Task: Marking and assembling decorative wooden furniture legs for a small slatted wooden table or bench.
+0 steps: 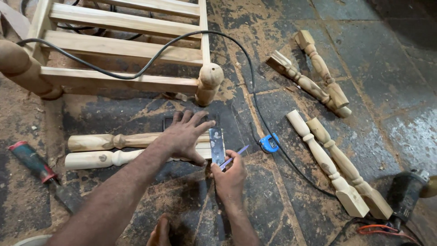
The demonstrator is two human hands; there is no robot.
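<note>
Two pale turned wooden legs (98,142) (93,160) lie side by side on the sawdust-covered stone floor. My left hand (184,135) rests flat on their right ends, fingers spread, pressing them and a try square down. The square's metal blade (216,146) lies across the legs' ends. Just below it, my right hand (230,178) pinches a thin purple pencil (236,155) whose tip is against the blade's right edge.
A blue tape measure (270,142) lies right of the hands, by a black cable (255,98). More turned legs lie at the right (334,164) and upper right (314,73). An angle grinder (406,193), a red-handled chisel (34,164), a wooden frame (123,52) and a bare foot (160,232) surround the spot.
</note>
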